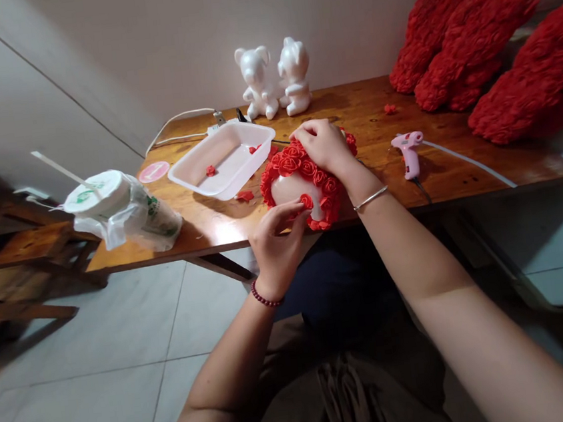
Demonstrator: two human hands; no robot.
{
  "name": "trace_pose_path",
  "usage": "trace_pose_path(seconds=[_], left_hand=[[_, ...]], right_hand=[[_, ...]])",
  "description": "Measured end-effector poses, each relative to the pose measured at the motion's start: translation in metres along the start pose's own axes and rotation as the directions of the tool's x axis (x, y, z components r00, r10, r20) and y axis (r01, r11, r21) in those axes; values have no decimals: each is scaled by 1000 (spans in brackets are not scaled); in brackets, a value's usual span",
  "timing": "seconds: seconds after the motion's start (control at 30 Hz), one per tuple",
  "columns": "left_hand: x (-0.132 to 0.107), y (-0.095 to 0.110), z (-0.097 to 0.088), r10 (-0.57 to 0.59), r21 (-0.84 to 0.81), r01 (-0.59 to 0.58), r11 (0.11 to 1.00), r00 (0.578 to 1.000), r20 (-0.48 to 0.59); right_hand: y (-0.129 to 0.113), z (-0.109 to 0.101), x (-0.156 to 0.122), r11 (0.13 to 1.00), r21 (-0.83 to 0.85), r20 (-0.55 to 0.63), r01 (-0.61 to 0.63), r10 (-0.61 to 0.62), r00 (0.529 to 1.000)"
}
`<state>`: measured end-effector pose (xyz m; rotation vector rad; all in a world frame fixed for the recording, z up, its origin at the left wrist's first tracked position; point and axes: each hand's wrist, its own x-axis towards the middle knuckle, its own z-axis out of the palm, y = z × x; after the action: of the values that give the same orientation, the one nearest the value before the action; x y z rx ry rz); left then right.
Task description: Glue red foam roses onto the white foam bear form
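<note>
My hands hold a white foam form [293, 189] over the wooden table's front edge. Red foam roses [297, 164] cover much of it, and a smooth white patch stays bare at the middle. My right hand [320, 146] grips the top of the form, its fingers spread over the roses. My left hand [278, 245] pinches a single red foam rose [306, 202] between thumb and fingertips, pressing it against the form's bare edge. The form's far side is hidden behind my hands and the roses.
On the wooden table [362, 115] stand a white tray [220, 160] holding loose roses, a pink glue gun [409, 150] with its cord, and two white foam bears [258, 82]. Large red rose-covered shapes [470, 50] lie at the right. A plastic-wrapped cup [125, 210] stands at the left edge.
</note>
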<state>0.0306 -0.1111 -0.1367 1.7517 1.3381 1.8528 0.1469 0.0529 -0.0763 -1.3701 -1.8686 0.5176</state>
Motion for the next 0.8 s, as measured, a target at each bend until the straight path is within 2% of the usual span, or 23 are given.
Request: trace_pose_path(seconds=[0.17, 0.27, 0.37, 0.5, 0.8], left_hand=[[-5, -1, 13, -27, 55, 30, 998, 999, -45], [-10, -3, 23, -16, 55, 20, 998, 997, -73], [-15, -4, 30, -6, 60, 14, 998, 992, -129], [-17, -4, 34, -24, 48, 35, 998, 977, -210], [-13, -16, 32, -32, 148, 72, 986, 966, -255]], right_hand=[[16, -14, 6, 969, -6, 103, 245, -243, 964], [23, -16, 9, 945, -4, 158, 326, -322, 934], [25, -13, 10, 951, -12, 192, 309, -301, 934], [19, -8, 9, 970, -78, 147, 231, -218, 965], [4, 4, 16, 984, -120, 96, 131, -120, 988]])
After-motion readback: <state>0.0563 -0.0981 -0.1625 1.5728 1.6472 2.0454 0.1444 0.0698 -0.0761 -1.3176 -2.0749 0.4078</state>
